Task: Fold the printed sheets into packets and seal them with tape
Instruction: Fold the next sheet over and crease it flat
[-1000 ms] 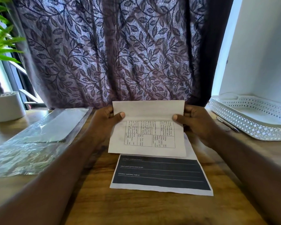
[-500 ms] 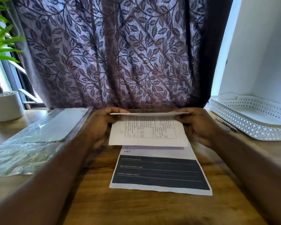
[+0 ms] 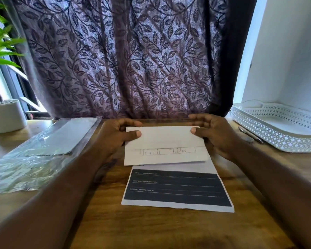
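A white printed sheet (image 3: 164, 146) lies folded at the middle of the wooden table, its top flap brought down so only a strip of its printed grid shows. My left hand (image 3: 115, 139) pinches the flap's left edge, thumb on top. My right hand (image 3: 214, 135) pinches the right edge the same way. Under it, nearer me, lies a second sheet (image 3: 176, 189) with a dark printed block and white lines.
Clear plastic sleeves (image 3: 41, 151) lie on the left of the table (image 3: 151, 229). A white potted plant (image 3: 5, 115) stands at the far left. A white perforated tray (image 3: 280, 128) sits at the right, a pen (image 3: 250, 134) beside it. A leaf-patterned curtain hangs behind.
The sheet's upper flap, upright a second ago, has been brought forward and down over the printed grid. Both hands followed it down and kept hold of its edges.
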The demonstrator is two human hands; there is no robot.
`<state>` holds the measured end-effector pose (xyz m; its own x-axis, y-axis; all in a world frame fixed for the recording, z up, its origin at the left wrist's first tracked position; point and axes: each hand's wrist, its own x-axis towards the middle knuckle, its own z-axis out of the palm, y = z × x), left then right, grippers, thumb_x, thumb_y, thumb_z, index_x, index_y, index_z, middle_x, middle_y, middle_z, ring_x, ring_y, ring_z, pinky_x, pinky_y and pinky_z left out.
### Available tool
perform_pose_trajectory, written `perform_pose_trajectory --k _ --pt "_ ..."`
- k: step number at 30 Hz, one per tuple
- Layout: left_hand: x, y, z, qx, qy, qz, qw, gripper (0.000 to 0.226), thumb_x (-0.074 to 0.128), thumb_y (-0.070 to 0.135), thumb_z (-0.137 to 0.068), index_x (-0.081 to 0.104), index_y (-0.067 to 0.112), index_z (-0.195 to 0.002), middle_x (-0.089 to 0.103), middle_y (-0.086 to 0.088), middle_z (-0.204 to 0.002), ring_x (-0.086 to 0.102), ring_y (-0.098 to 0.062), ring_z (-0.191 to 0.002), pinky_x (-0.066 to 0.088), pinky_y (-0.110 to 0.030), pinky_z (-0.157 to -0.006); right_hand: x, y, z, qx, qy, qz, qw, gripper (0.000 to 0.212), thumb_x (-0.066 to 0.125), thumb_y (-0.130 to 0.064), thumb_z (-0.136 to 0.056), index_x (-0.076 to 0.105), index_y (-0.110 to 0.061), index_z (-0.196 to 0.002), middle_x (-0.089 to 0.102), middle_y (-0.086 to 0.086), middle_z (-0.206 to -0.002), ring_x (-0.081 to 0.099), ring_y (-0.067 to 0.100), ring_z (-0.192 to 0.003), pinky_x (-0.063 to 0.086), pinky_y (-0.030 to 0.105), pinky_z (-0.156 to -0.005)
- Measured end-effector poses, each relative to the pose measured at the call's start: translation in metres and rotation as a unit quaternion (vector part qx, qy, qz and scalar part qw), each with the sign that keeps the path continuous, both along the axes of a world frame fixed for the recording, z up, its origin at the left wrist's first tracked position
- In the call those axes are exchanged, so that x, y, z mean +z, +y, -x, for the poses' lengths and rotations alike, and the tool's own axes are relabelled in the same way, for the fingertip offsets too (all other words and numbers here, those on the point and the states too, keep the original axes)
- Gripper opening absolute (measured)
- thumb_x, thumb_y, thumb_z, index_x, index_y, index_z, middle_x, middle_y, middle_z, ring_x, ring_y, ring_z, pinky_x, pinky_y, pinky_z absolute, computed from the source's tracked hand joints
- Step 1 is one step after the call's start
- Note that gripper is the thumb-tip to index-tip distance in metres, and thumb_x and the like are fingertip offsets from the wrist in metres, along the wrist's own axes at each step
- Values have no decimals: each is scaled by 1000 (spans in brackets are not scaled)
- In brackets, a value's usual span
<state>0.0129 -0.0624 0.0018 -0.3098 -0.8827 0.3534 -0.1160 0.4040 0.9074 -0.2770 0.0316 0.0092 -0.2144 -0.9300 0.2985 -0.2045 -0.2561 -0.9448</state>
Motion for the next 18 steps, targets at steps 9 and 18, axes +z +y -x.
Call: perform_pose_trajectory --k 9,18 --pt "-2 4 11 62 -263 209 940 5 72 33 -89 74 35 -85 72 22 -82 64 8 -76 57 -29 -73 0 -3 -6 -74 115 53 989 39 79 0 -81 72 -21 -114 76 17 -95 75 33 -88 60 57 -82" --pt "4 19 26 70 -265 316 908 11 68 33 -91 76 27 -95 72 13 -89 62 -5 -79 55 -34 -74 6 -6 -52 -88 479 132 863 20 60 -24 -98 73 -21 -112 74 -6 -104 63 8 -88 44 27 -89"
